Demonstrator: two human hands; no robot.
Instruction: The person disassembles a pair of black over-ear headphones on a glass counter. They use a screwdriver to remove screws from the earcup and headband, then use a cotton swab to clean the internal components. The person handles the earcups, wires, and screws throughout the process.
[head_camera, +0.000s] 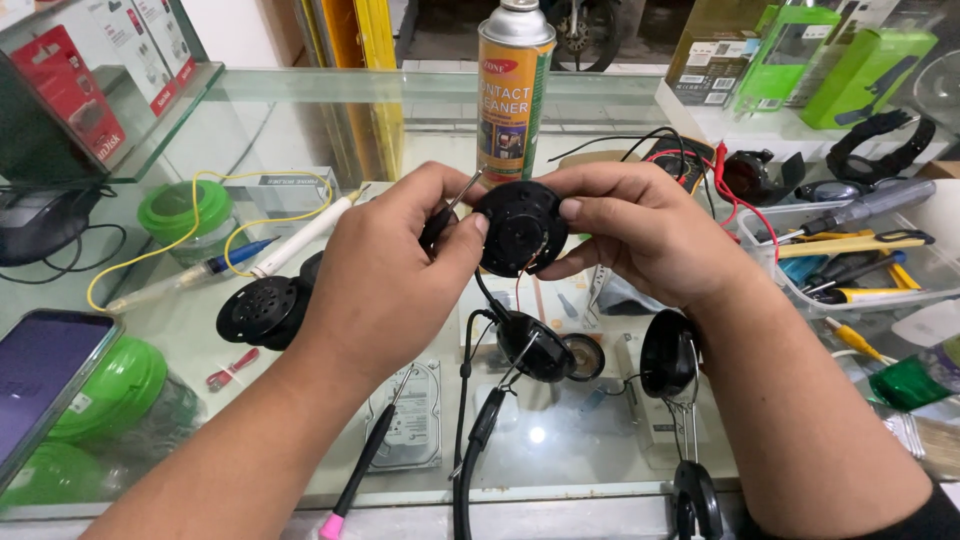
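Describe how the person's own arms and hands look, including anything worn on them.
Both hands are bare: no gloves, rings or watch show on the left hand or the right hand. Both forearms are bare too. Only a dark sleeve edge shows near the right elbow, at the frame's lower right corner.

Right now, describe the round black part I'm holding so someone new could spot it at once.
Start at the tall orange spray can standing on the glass counter. Just below it, the left hand and right hand pinch a round black disc. Unlike the perforated black cover lying flat at left, it is held up and trails thin wires.
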